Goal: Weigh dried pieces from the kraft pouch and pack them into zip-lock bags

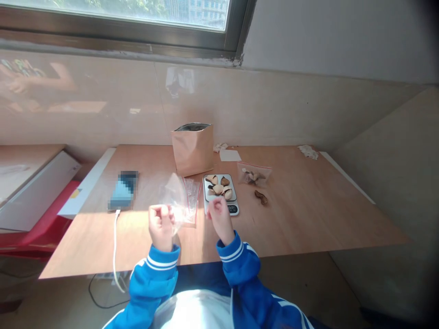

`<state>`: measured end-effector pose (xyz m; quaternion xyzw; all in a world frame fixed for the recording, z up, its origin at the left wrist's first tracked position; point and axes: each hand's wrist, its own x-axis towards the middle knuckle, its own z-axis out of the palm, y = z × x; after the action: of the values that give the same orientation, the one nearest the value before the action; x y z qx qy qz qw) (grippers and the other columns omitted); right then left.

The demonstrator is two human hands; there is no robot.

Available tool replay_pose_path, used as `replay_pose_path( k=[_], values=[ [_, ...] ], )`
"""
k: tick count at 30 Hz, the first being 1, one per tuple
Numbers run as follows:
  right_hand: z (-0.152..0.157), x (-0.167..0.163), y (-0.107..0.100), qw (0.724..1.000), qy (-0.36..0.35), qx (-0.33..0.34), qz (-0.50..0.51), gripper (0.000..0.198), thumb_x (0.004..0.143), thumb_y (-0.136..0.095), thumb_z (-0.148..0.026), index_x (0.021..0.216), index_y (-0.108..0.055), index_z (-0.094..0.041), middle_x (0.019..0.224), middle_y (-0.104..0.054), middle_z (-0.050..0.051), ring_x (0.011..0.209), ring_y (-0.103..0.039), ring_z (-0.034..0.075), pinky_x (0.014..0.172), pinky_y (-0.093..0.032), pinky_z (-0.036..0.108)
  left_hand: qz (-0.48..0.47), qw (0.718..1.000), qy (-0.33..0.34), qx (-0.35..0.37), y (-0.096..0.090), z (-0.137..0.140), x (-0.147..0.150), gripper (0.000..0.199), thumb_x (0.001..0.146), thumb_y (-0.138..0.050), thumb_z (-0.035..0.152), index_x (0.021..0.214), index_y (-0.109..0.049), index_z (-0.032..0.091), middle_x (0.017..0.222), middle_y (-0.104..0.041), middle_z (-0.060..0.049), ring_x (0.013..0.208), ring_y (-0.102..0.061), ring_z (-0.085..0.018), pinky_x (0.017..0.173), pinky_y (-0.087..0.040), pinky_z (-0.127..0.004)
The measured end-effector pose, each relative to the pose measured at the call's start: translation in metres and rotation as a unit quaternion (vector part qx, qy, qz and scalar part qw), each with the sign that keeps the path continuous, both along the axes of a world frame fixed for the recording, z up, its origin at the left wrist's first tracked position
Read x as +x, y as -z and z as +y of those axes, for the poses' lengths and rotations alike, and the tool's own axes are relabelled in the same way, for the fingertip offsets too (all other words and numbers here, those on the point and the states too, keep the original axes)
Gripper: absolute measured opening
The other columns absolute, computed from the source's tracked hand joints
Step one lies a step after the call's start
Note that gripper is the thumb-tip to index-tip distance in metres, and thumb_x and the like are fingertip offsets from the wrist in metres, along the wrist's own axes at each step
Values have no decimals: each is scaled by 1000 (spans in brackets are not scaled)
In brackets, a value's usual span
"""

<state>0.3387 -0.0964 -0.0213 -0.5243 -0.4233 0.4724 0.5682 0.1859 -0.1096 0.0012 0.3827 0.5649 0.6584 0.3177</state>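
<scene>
The left hand (162, 224) is closed on a thin, clear bag (175, 189), which sticks up and out from the fingers toward the other hand. The right hand (219, 211) has its fingers curled in close, and I can't tell if there is anything between them. It is in front of the little scale (233, 189), where some dry brown and pale pieces (218, 188) lie, just past the fingers. I think it is best to hold the bag softly by its edge, so it does not crumple, and not to lean on the scale, since a push could make the number wrong. A flat bag with a red edge (192, 201) lies between the two hands. Right of the right hand are a filled bag (254, 176) and a brown piece (261, 197). A paper bag (194, 148) stands beyond both hands, and a phone (123, 191) lies left of the left one. The wooden table (308, 210) has a sunny patch near the left hand. Past it are a shiny wall (291, 109) and a bright window (113, 9).
</scene>
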Motion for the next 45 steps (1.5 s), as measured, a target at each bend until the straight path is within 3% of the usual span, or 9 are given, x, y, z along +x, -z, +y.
replay_pose_path(
  k=[3,9,13,16,21,28,36,39,45],
  values=[
    [1,22,-2,1000,-4,-11,16,42,78,-62,-60,77,-41,-24,57,-52,-6,47,-48,10,44,-38,23,-78,997,-14,13,-6,9,-8,33,79,-62,49,79,-45,21,56,-49,7,43,-44,-8,43,-37,-20],
    [-5,3,-20,993,-120,4,-15,35,86,-54,-56,84,-50,-22,71,-55,-2,58,-51,11,50,-40,23,136,978,161,-5,-7,5,25,24,83,-59,40,73,-56,18,67,-58,1,61,-55,-12,61,-45,-24],
    [4,23,-14,996,-79,-13,-29,36,82,-58,-55,73,-46,-22,54,-44,-6,49,-42,11,48,-36,24,16,999,45,-2,-10,13,31,28,85,-56,45,76,-47,20,53,-47,7,43,-45,-9,45,-37,-21],
    [13,57,-10,985,-141,3,-98,35,86,-52,-55,77,-55,-20,69,-57,1,63,-54,15,57,-45,28,-13,1000,6,-15,-14,28,24,30,86,-52,49,78,-42,21,52,-43,9,38,-41,-9,40,-33,-21],
    [33,94,3,924,-8,127,-361,28,89,-47,-39,106,-58,-20,118,-58,14,114,-52,28,96,-44,46,220,973,-44,51,-15,51,24,22,83,-55,38,72,-51,19,88,-57,-5,89,-58,-19,80,-48,-33],
    [36,103,32,890,4,109,-443,28,84,-53,-35,107,-54,-19,105,-63,12,99,-57,28,89,-46,48,151,987,38,32,-4,56,41,17,90,-45,34,79,-43,21,124,-59,-13,118,-55,-22,100,-43,-41],
    [17,79,-50,928,176,200,-261,34,79,-69,-36,104,-53,-22,109,-51,9,89,-60,18,78,-54,36,99,989,104,-45,13,46,53,15,94,-41,33,83,-38,23,139,-50,-17,127,-52,-25,102,-44,-47],
    [11,54,-83,888,313,288,-174,40,82,-68,-32,115,-46,-26,119,-46,10,95,-59,18,73,-55,33,118,985,118,-37,9,41,57,14,96,-35,29,83,-37,24,141,-48,-16,131,-48,-24,106,-38,-51],
    [9,38,-75,904,137,245,-322,29,91,-56,-35,117,-59,-25,121,-47,11,98,-57,21,84,-53,39,34,995,68,-71,-8,37,54,14,96,-37,36,88,-38,24,126,-58,-14,119,-56,-23,102,-41,-46]
  ],
)
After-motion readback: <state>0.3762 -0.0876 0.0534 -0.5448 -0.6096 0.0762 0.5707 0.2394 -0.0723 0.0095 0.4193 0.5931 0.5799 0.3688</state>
